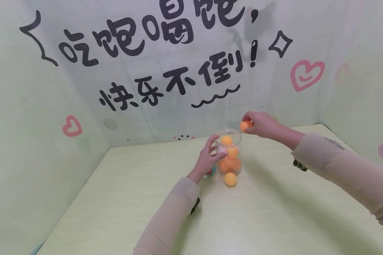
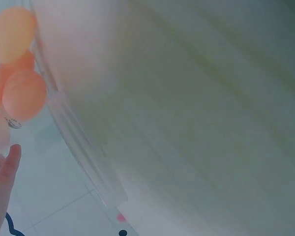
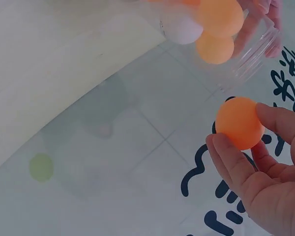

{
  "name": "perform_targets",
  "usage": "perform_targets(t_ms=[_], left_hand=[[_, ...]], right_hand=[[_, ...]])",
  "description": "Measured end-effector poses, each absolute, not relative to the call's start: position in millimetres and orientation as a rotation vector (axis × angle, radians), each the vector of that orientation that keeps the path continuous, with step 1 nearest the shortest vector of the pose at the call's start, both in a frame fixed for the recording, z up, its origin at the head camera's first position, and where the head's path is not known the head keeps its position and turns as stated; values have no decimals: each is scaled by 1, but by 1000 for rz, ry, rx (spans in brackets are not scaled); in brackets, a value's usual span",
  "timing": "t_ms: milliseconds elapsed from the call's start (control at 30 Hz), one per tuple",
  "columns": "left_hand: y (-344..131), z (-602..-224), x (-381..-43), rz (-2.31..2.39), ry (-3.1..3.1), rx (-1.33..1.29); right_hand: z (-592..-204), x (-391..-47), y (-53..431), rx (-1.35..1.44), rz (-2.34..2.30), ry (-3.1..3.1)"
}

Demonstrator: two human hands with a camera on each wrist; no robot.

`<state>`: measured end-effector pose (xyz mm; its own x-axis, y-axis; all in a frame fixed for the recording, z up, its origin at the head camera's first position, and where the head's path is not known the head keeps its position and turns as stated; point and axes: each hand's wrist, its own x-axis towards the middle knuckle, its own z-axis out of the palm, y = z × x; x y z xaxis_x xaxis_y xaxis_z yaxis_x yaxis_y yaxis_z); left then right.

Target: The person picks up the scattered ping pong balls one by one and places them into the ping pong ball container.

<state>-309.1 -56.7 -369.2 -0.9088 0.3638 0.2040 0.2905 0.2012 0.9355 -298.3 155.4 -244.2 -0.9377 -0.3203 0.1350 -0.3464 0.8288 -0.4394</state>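
Left wrist view: blurred throughout; left hand [image 2: 1, 189] cut off at lower-left edge, only fingertips showing; orange balls [image 2: 23, 93] cropped at left edge. Right wrist view: clear jar [image 3: 246, 51] cut off at top. Head view: teal object [image 1: 211, 172] mostly hidden behind left hand, identity unclear.

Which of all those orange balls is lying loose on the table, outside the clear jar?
The orange ball in front of the clear jar, nearest the camera. The other orange balls are stacked inside the jar, except one pinched in the right hand beside the rim.
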Motion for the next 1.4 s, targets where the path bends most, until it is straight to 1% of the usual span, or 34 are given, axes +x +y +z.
perform_targets(t_ms=[133, 367, 600, 867, 1067, 1400], left_hand=[[-56, -366, -307, 1837, 2370, 631], [-57, -349, -294, 1837, 2328, 601], [-57, -364, -306, 1813, 2369, 608], [-57, -369, -308, 1833, 2369, 615], [-56, -369, -308, 1839, 2361, 594], [-56, -370, -308, 1823, 2391, 588]], right_hand=[[-244, -300, 149, 583, 762, -2932], [-245, -299, 140, 660, 801, -2892], [-243, -297, 139, 712, 819, -2884], [-244, -296, 144, 679, 839, -2907], [-253, -290, 154, 653, 833, -2914], [-284, -275, 164, 678, 908, -2928]])
